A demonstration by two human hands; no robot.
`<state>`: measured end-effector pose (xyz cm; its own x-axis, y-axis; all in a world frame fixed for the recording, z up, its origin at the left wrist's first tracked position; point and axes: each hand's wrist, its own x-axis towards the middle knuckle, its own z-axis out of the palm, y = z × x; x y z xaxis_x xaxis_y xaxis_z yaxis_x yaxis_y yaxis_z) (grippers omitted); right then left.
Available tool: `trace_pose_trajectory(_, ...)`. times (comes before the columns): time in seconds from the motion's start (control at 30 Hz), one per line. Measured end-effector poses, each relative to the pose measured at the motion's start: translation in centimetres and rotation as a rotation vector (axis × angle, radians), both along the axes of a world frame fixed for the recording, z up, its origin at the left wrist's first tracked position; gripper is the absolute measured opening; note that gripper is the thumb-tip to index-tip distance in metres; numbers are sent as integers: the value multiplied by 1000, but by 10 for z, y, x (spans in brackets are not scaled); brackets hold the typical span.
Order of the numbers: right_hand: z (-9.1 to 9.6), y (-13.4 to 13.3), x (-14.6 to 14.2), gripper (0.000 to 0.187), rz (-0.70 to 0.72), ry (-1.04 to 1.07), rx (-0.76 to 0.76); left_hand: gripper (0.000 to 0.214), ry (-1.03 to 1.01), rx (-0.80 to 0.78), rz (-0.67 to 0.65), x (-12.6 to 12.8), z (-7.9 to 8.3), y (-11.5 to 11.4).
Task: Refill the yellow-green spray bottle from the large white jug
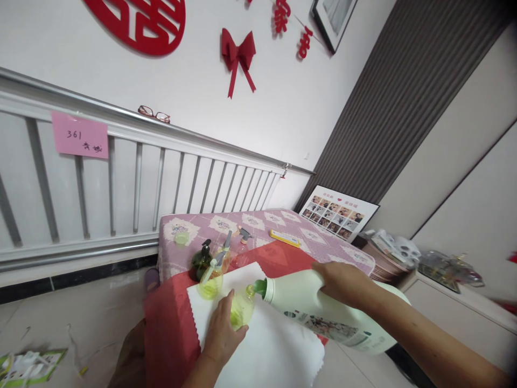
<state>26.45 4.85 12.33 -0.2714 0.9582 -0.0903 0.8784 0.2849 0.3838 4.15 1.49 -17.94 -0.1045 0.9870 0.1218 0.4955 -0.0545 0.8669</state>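
Observation:
My left hand (224,333) is wrapped round a small clear bottle (242,309) with yellow-green liquid in it, standing on a white cloth (262,350). Above it, my right hand (343,283) grips a big pale green detergent jug (335,318), tipped sideways. The jug's green spout (260,289) meets the small bottle's mouth; whether liquid is flowing I cannot make out. Just behind the left hand stand a spray bottle (210,284) with yellow-green liquid and a dark green pump bottle (201,261). Another clear spray bottle (241,250) is farther back.
A patterned purple cloth (258,221) and a red cloth (169,318) cover the table. On it lie a yellow box (285,238) and a small greenish item (181,237). A white radiator (169,188) runs along the wall. A photo board (338,213) leans at the far end.

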Motion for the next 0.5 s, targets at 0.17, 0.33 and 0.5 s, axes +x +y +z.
trace_pose_trajectory(0.17,-1,1,1,32,-6,-8,3,92,-3,2,-1,1,-2,1)
trace_pose_trajectory(0.33,-1,1,2,33,-7,-1,1,92,1,-5,-3,1,-3,2)
trace_pose_trajectory(0.5,-1,1,2,33,-1,-20,12,91,-13,7,6,1,-2,1)
